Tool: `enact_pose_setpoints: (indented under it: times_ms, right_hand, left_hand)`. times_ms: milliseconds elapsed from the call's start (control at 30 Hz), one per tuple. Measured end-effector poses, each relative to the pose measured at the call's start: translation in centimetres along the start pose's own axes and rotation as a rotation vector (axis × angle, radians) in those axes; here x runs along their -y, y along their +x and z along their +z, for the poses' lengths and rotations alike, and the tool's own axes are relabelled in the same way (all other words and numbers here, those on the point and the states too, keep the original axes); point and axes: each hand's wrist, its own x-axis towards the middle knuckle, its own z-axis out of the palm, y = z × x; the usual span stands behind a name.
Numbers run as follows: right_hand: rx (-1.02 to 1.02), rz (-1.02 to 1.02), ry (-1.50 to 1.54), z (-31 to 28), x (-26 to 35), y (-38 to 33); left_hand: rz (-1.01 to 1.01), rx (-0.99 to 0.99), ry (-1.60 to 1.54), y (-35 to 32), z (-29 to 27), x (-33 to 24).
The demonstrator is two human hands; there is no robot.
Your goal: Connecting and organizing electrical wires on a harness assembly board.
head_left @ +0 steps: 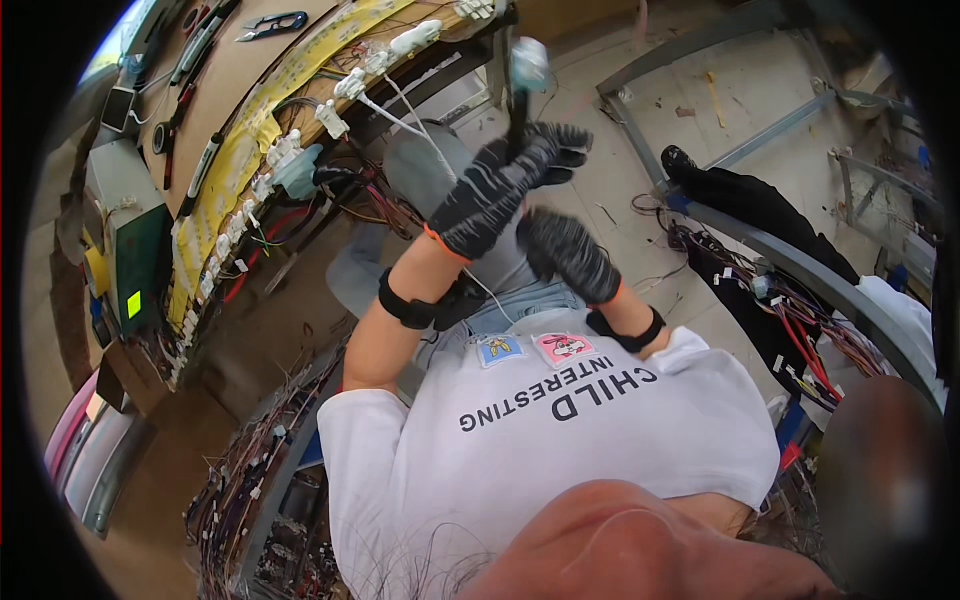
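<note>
My left hand [505,190], in a black and grey striped glove, is raised in front of my body. It is closed around a black taped cable [518,118], its outer fingers partly stretched to the right. The cable's upper end carries a pale, translucent wrapped piece [530,65], blurred by motion. Just below and to the right is my right hand [572,256], in a matching glove with its fingers curled. What those fingers hold, if anything, is hidden. A thin white wire [430,140] runs from the board's edge down past my left hand.
On the left stands a board [250,85] edged with yellow tape and white connectors. Snips [272,25] and pens lie on it. A second wrapped connector [298,172] hangs at its edge. Metal frames [790,255] with wire bundles stand at right; more wires [250,490] hang lower left.
</note>
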Motion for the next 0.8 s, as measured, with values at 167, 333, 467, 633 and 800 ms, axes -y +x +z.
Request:
enact_pose_setpoints:
  times_ms: [167,333,467,633,800]
  right_hand:
    - [-0.252,-0.277,-0.057,-0.7,1.3,3.0]
    - [-0.430,-0.396,0.557,0.3,6.9,7.6]
    - [-0.451,-0.341,0.416,0.6,7.3,10.5]
    - [-0.343,-0.231,0.443,1.5,8.5,12.5]
    - [-0.331,-0.294,0.353,1.8,9.5,14.2]
  left_hand:
    - [-0.034,-0.098,0.260,-2.6,-0.3,-1.3]
    - [0.139,-0.428,0.567,-5.6,-1.6,4.8]
    - [0.114,-0.445,0.489,-7.3,-1.6,5.9]
    - [0.187,-0.516,0.745,-8.5,-3.1,7.8]
    - [0.095,-0.512,0.603,-9.3,-4.5,8.7]
